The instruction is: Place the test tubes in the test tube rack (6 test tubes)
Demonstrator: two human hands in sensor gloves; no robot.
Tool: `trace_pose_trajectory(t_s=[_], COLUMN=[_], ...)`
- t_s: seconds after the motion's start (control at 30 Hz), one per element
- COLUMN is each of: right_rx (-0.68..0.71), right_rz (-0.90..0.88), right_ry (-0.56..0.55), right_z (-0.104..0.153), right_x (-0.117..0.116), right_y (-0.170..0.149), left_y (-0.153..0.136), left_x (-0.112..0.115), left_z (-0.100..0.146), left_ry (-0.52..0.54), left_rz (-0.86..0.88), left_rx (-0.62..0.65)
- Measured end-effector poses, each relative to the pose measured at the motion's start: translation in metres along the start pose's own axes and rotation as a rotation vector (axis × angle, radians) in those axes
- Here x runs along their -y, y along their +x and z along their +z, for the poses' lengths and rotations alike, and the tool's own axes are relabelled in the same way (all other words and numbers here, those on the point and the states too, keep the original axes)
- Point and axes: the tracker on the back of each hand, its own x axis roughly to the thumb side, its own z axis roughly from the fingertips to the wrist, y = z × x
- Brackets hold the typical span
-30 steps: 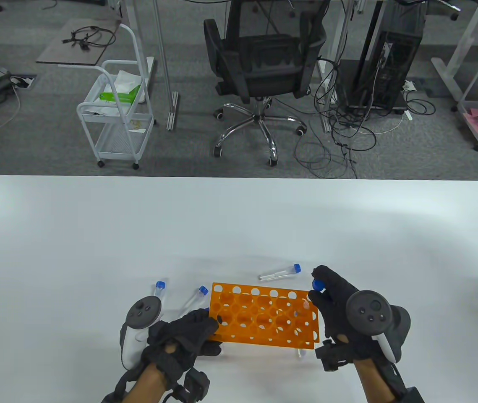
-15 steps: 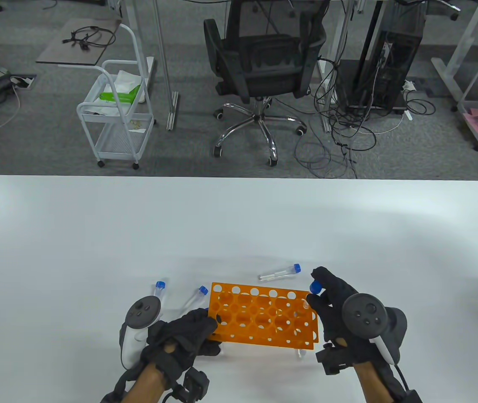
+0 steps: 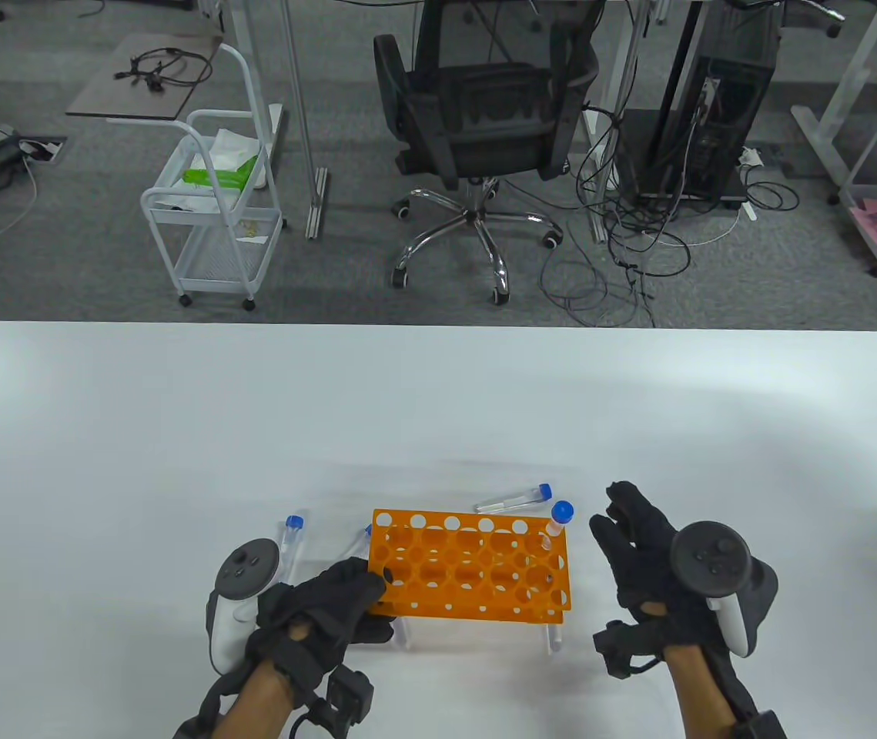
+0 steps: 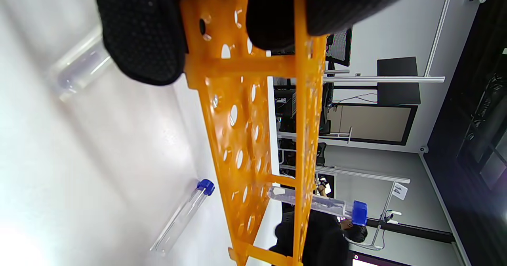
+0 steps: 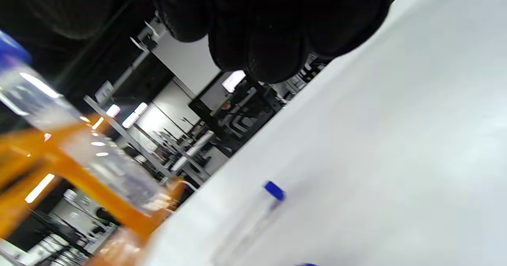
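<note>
An office floor with a chair (image 3: 484,138) lies beyond the white worktop (image 3: 438,400). The orange rack (image 3: 469,566) sits near the front edge, its left end gripped by the left hand (image 3: 323,608). The right hand (image 3: 642,550), fingers spread and empty, hovers beside the rack's right end. One tube (image 3: 556,523) stands in the far right corner hole; another tube (image 3: 513,499) lies just behind the rack.
</note>
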Motion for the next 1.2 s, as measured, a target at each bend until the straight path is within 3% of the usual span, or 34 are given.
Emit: trace_pose_trajectory(t_s=[0.37,0.63,0.97,1.2], right_rx=[-0.091,-0.089,-0.121,-0.133], right_rz=[0.392,0.549,0.583,0.543], right_ry=[0.133,0.133,0.167,0.232], right_z=[-0.016,-0.015,-0.013,-0.016], right_x=[-0.049,-0.079,-0.096,-0.09], right_y=[-0.005,0.006,0.006,0.008], left_y=[-0.004,-0.001,-0.001,-0.001], left_x=[-0.013,-0.015,-0.016,-0.017], left_z=[0.003,0.006,0.009,0.009], left_ry=[0.043,0.052,0.059,0.056], left_rz=[-0.004,0.007,0.015,0.021], left_rx=[-0.008,0.01,0.014,0.013])
